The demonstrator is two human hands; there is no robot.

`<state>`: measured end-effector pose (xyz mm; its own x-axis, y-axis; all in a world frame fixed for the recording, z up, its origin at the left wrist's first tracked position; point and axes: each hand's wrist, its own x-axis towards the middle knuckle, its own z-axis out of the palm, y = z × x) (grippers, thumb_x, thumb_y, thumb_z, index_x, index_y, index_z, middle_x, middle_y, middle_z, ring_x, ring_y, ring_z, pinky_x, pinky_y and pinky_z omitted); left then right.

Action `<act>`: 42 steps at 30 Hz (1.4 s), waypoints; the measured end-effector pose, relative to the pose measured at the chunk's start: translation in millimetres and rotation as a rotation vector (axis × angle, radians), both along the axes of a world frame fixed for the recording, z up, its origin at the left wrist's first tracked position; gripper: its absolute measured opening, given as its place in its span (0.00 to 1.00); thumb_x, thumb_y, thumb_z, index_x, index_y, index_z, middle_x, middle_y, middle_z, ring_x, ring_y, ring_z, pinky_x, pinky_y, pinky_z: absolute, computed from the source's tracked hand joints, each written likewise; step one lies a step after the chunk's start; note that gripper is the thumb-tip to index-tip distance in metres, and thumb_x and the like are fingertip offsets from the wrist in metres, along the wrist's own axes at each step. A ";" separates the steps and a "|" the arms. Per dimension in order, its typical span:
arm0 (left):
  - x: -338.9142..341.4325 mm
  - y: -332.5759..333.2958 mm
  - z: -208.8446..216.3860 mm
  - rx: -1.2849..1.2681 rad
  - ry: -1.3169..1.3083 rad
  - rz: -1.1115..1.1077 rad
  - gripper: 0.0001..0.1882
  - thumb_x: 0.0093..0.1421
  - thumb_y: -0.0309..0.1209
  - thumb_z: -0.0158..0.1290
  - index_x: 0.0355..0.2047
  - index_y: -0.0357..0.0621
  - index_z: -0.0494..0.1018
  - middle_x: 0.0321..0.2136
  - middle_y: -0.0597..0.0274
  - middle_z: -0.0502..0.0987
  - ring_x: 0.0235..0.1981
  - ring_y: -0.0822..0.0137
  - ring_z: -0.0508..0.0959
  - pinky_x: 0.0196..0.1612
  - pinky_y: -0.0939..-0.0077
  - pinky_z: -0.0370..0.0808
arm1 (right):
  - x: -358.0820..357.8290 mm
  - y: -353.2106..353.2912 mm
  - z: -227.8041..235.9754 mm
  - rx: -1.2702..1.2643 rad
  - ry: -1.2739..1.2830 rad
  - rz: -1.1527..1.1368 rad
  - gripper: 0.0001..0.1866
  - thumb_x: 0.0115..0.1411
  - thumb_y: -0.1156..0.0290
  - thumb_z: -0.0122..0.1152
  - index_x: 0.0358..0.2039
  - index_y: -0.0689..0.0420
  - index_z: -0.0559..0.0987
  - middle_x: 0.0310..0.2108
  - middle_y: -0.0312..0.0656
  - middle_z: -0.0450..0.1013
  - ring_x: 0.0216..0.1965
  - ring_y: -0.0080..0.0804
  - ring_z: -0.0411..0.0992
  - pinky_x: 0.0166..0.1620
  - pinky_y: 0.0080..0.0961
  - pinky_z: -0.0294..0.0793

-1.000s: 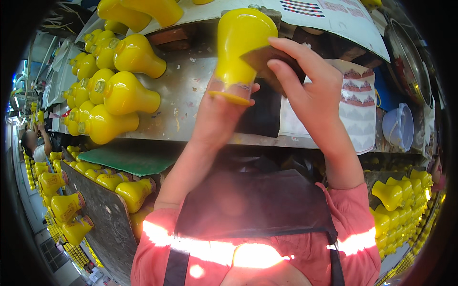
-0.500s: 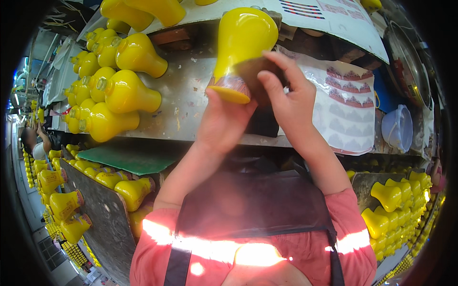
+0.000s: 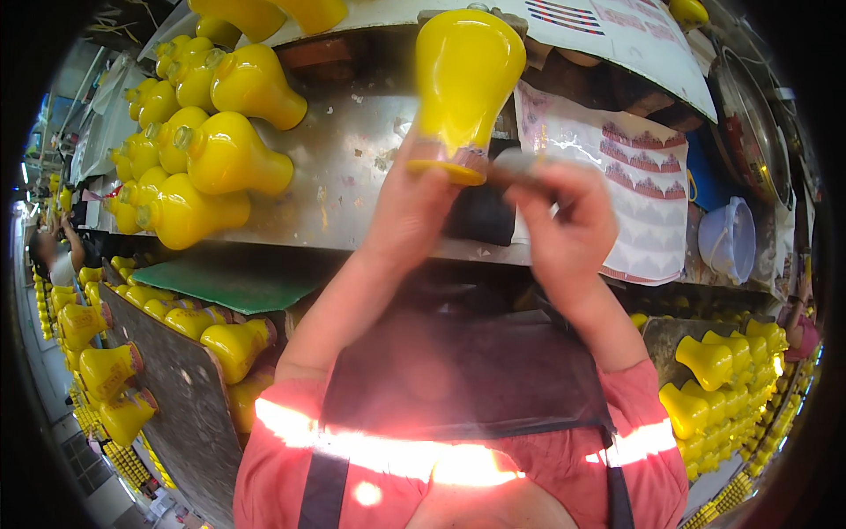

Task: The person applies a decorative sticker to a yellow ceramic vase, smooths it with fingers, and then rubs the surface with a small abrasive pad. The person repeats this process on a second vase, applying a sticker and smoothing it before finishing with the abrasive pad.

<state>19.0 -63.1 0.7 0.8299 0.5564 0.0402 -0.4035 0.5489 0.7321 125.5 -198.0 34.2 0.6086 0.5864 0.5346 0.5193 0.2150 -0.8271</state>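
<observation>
Gripping yellow bulb-shaped casing neck-down in left hand, raised above steel worktop. Right hand fingers pinch a small blurred tool at its rim. Best: steady casing, light strokes along rim.

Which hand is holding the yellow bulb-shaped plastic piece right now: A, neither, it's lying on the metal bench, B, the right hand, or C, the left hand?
C: the left hand grips the yellow bulb-shaped plastic piece at its narrow end, raised off the bench, while the right hand works beside its rim.
</observation>
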 end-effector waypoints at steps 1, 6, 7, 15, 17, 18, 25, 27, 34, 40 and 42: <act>-1.2 1.9 0.7 0.100 0.078 0.016 0.48 0.64 0.38 0.65 0.75 0.42 0.48 0.59 0.58 0.73 0.59 0.64 0.75 0.59 0.67 0.75 | 4.1 0.8 -0.8 -0.019 0.113 -0.117 0.12 0.60 0.87 0.68 0.41 0.60 0.79 0.37 0.38 0.79 0.39 0.21 0.75 0.43 0.21 0.77; -3.3 5.8 1.5 0.476 0.291 0.048 0.49 0.64 0.25 0.63 0.77 0.43 0.45 0.63 0.59 0.71 0.59 0.67 0.74 0.61 0.72 0.72 | 8.3 -8.9 -3.8 -0.033 -0.539 0.050 0.17 0.52 0.86 0.74 0.42 0.58 0.81 0.33 0.39 0.80 0.33 0.29 0.79 0.38 0.23 0.79; -3.6 6.5 0.0 0.557 0.351 0.059 0.50 0.64 0.22 0.62 0.78 0.43 0.43 0.65 0.60 0.69 0.60 0.68 0.73 0.63 0.74 0.70 | 8.7 -11.5 -5.0 -0.057 -0.384 0.005 0.18 0.52 0.86 0.74 0.42 0.57 0.81 0.34 0.40 0.81 0.33 0.32 0.80 0.38 0.23 0.79; -1.0 9.1 -25.1 1.310 0.586 0.402 0.44 0.53 0.28 0.70 0.70 0.40 0.65 0.45 0.51 0.82 0.46 0.58 0.82 0.52 0.66 0.77 | 7.4 -17.0 -22.4 -0.171 -0.439 0.065 0.17 0.50 0.84 0.74 0.41 0.57 0.83 0.37 0.44 0.82 0.34 0.33 0.78 0.40 0.29 0.78; -1.3 10.4 -29.3 1.355 0.584 0.430 0.45 0.51 0.29 0.71 0.69 0.40 0.66 0.43 0.49 0.82 0.45 0.54 0.82 0.51 0.65 0.77 | 8.0 -14.3 -29.0 -0.102 -0.119 -0.074 0.13 0.54 0.84 0.72 0.39 0.58 0.82 0.34 0.42 0.80 0.33 0.31 0.77 0.39 0.27 0.77; -1.7 10.6 -31.1 1.358 0.575 0.435 0.45 0.51 0.29 0.71 0.69 0.40 0.66 0.44 0.48 0.82 0.44 0.53 0.82 0.50 0.64 0.77 | 6.7 -13.5 -32.3 -0.080 0.066 -0.210 0.10 0.54 0.83 0.71 0.37 0.59 0.82 0.32 0.42 0.79 0.31 0.32 0.77 0.38 0.26 0.77; 2.6 16.5 -37.9 1.416 0.468 0.545 0.43 0.50 0.29 0.72 0.67 0.40 0.69 0.45 0.50 0.82 0.40 0.55 0.81 0.46 0.67 0.77 | 3.6 -14.0 -33.1 -0.114 -0.414 -0.055 0.14 0.52 0.84 0.75 0.38 0.60 0.82 0.36 0.45 0.82 0.34 0.31 0.81 0.37 0.25 0.79; 1.2 17.9 -36.8 1.355 0.492 0.487 0.42 0.50 0.28 0.71 0.67 0.41 0.70 0.46 0.53 0.82 0.39 0.59 0.81 0.44 0.70 0.77 | 7.0 -14.3 -26.4 -0.140 -0.353 -0.122 0.14 0.53 0.85 0.73 0.40 0.59 0.83 0.37 0.47 0.82 0.35 0.35 0.82 0.38 0.26 0.79; -10.3 27.3 -27.4 1.224 0.452 0.301 0.39 0.50 0.26 0.68 0.65 0.44 0.70 0.55 0.49 0.77 0.54 0.53 0.78 0.55 0.63 0.76 | 1.7 -5.5 -4.3 -0.204 -0.832 0.024 0.20 0.47 0.80 0.68 0.43 0.55 0.85 0.41 0.42 0.81 0.39 0.37 0.80 0.39 0.31 0.76; -14.4 45.4 -24.3 0.721 0.379 0.030 0.33 0.66 0.27 0.50 0.73 0.46 0.62 0.59 0.58 0.73 0.55 0.66 0.74 0.62 0.69 0.68 | -16.1 13.9 10.9 -0.458 -0.979 0.106 0.19 0.48 0.74 0.64 0.44 0.55 0.83 0.35 0.38 0.77 0.38 0.36 0.79 0.41 0.32 0.75; -6.4 50.0 -20.2 0.773 0.377 0.042 0.32 0.72 0.33 0.47 0.75 0.46 0.56 0.63 0.56 0.68 0.58 0.66 0.72 0.65 0.67 0.66 | -14.0 18.9 13.8 -0.360 -0.912 0.176 0.18 0.51 0.76 0.64 0.45 0.53 0.83 0.30 0.38 0.74 0.32 0.37 0.76 0.36 0.34 0.73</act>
<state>12.7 -13.1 -19.5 0.8432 0.5174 0.1462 -0.0669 -0.1688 0.9834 111.5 -179.1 48.0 -0.0571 0.8480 0.5269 0.9736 0.1642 -0.1588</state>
